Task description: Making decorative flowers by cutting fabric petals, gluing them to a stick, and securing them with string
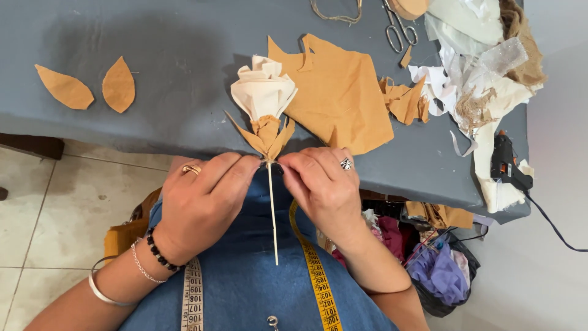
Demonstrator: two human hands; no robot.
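A fabric flower (264, 92) with cream petals and tan sepals (267, 135) sits on a thin wooden stick (272, 214). My left hand (202, 202) and my right hand (321, 187) both pinch the stick right under the sepals, fingertips meeting at the flower's base. The bloom points away from me over the edge of the grey-covered table (153, 49). The stick's lower end hangs free over my blue denim top.
Two tan leaf-shaped cutouts (89, 87) lie at the table's left. A large cut tan cloth (340, 98) lies behind the flower. Scissors (399, 27), a pile of scraps (484, 67) and a black glue gun (507, 162) are at right. A bag of cloth (438, 270) stands below.
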